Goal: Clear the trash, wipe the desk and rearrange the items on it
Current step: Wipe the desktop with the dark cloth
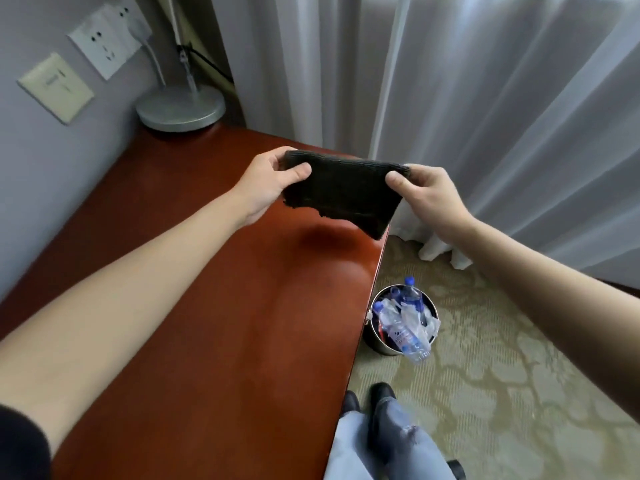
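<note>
A dark folded cloth [343, 194] hangs in the air above the far right part of the reddish-brown desk [214, 306]. My left hand [268, 183] pinches its upper left corner between thumb and fingers. My right hand [427, 197] pinches its upper right corner the same way. The cloth's lower edge hangs just above the desk top, casting a shadow on the wood. On the floor to the right of the desk stands a metal trash bin [379, 344] filled with plastic water bottles [407, 332] and crumpled plastic.
A lamp's round grey base [180, 110] sits at the desk's far corner, its cord running to wall sockets [107, 43]. White curtains [485, 98] hang behind the desk. My legs and dark shoes [381, 393] stand on patterned carpet beside the desk's right edge.
</note>
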The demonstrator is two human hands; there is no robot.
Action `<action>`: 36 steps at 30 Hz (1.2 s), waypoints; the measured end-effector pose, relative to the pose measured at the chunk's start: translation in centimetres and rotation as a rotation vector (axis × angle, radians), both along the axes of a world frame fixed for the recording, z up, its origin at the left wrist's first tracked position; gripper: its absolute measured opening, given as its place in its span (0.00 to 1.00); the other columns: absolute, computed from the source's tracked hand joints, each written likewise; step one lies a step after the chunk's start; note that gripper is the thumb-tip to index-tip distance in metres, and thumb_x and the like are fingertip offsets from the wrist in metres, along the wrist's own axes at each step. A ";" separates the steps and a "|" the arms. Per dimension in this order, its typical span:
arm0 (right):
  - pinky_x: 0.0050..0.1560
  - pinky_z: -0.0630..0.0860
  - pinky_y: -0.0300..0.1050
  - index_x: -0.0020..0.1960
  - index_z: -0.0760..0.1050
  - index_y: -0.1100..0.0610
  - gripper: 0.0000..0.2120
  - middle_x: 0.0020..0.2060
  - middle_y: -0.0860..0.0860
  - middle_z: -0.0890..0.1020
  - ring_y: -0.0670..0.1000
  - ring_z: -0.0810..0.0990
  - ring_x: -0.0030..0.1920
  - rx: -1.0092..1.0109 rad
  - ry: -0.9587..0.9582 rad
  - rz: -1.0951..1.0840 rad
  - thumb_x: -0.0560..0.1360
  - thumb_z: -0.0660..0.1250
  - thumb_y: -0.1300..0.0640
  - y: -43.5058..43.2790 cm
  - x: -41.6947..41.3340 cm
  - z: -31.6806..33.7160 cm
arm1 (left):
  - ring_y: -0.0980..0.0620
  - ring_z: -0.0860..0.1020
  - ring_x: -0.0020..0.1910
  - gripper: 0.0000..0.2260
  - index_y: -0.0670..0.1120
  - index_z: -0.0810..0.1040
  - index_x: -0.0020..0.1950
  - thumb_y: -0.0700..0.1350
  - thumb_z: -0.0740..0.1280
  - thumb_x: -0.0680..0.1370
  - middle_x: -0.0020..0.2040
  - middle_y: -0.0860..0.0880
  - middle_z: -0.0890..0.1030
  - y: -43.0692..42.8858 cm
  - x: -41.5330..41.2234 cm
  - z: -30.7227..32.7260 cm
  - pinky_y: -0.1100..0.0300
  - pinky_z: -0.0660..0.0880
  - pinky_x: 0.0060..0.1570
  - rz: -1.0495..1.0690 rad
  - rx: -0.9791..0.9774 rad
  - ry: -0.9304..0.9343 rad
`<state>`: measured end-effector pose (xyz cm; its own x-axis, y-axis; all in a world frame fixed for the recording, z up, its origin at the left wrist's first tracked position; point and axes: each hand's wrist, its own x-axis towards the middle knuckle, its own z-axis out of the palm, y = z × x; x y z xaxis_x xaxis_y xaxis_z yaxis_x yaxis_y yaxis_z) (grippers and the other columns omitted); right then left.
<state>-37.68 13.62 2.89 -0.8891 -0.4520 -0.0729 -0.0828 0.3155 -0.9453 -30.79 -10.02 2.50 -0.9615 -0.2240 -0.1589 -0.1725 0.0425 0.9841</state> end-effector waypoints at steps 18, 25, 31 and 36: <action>0.58 0.71 0.51 0.66 0.67 0.49 0.22 0.58 0.53 0.69 0.56 0.66 0.60 0.653 0.321 0.317 0.74 0.64 0.48 -1.0 2.5 -10.7 | 0.44 0.80 0.40 0.26 0.48 0.66 0.61 0.48 0.75 0.69 0.54 0.48 0.73 1.6 2.0 -7.4 0.52 0.79 0.39 -0.286 -0.696 -0.673; 0.60 0.66 0.50 0.64 0.69 0.52 0.18 0.57 0.57 0.68 0.59 0.65 0.59 0.615 0.279 0.159 0.76 0.62 0.50 -2.0 0.7 -11.3 | 0.51 0.73 0.43 0.20 0.47 0.72 0.57 0.44 0.74 0.69 0.51 0.49 0.77 0.9 -0.4 -9.0 0.59 0.69 0.45 -0.120 -0.724 -0.377; 0.59 0.68 0.55 0.64 0.70 0.54 0.17 0.61 0.57 0.70 0.61 0.65 0.61 0.698 0.476 0.177 0.76 0.60 0.54 -1.3 2.2 -9.5 | 0.52 0.74 0.43 0.18 0.48 0.68 0.66 0.44 0.64 0.76 0.53 0.51 0.75 2.0 3.0 -6.8 0.57 0.72 0.44 -0.080 -0.849 -0.284; 0.55 0.72 0.58 0.61 0.75 0.59 0.18 0.64 0.61 0.73 0.65 0.70 0.61 0.627 0.793 0.327 0.72 0.62 0.59 0.6 6.1 -6.7 | 0.53 0.74 0.51 0.15 0.51 0.70 0.66 0.47 0.61 0.79 0.60 0.51 0.75 4.8 11.0 -3.1 0.57 0.73 0.46 -0.258 -1.121 -0.241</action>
<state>-31.59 14.19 -3.79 -0.6263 -0.7605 0.1713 -0.7733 0.5784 -0.2596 -19.76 -5.26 -0.56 -0.9710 -0.1571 -0.1802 -0.2085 0.9252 0.3172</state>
